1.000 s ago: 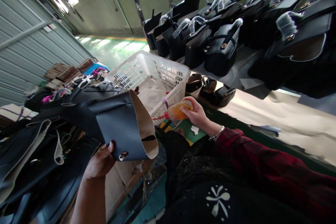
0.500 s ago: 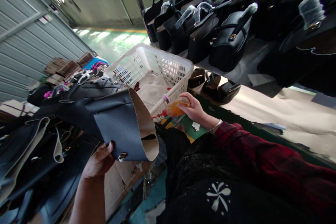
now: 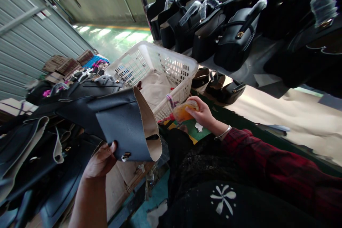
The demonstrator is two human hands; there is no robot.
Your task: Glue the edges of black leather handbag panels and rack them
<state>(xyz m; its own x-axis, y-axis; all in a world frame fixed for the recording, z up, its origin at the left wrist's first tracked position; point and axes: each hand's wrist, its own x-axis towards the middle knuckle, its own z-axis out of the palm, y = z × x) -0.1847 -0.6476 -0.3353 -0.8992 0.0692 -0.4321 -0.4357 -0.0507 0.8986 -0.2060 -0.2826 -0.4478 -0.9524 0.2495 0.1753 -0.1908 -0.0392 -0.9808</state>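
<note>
My left hand (image 3: 103, 158) grips the lower side of a black handbag body (image 3: 121, 124), thumb on its outer face. The bag lies tilted, its raw-edged tan opening facing right, with a small metal clasp near my thumb. To the right, my right hand (image 3: 203, 114) is wrapped around a squeeze bottle (image 3: 184, 111) with orange-yellow contents. Its red nozzle points left toward the bag's opening, apart from it. My left fingers behind the bag are hidden.
A white plastic basket (image 3: 171, 66) with pale material inside stands just beyond the bag. Several black bag pieces (image 3: 24, 160) are piled at the left. Finished-looking black handbags (image 3: 236, 39) line a rack at the upper right, with more bags (image 3: 231, 92) below.
My right hand and the bottle have shifted slightly right, away from the bag's opening. The bag in my left hand has stayed nearly in place.
</note>
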